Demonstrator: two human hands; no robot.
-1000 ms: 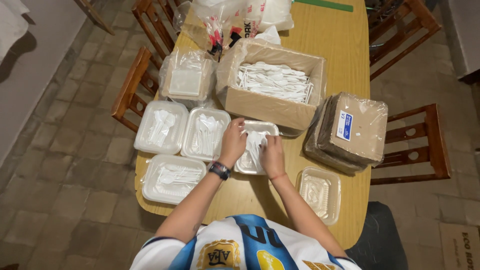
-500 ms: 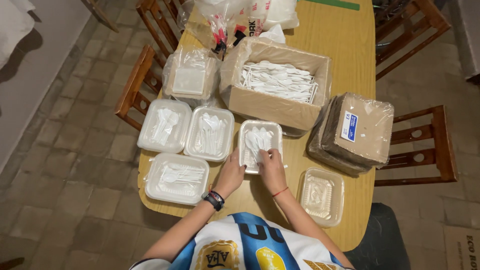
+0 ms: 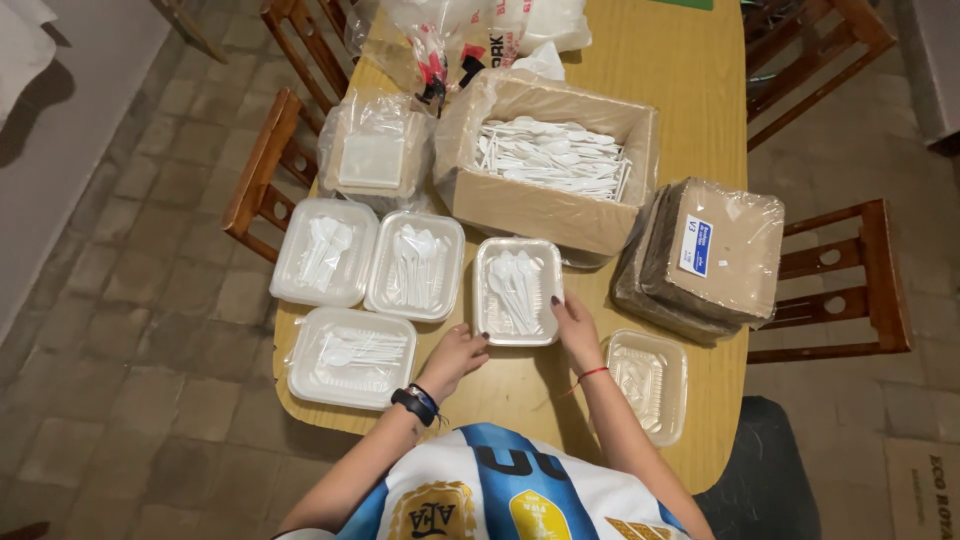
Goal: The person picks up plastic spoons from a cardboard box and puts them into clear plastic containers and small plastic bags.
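Both hands, left hand [image 3: 455,355] and right hand [image 3: 577,328], rest spread at the near corners of a clear tray [image 3: 518,291] holding white plastic spoons [image 3: 515,285].

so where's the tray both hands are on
Head view, table centre: the tray sits just before the cardboard box, between the left hand and right hand.

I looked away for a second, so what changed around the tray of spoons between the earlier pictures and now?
Both hands drew back off the spoons toward the person: the left hand now rests at the near edge of the tray, the right hand at its near right corner. The spoons lie uncovered inside. The cardboard box, the other trays and the wrapped stack stayed put.
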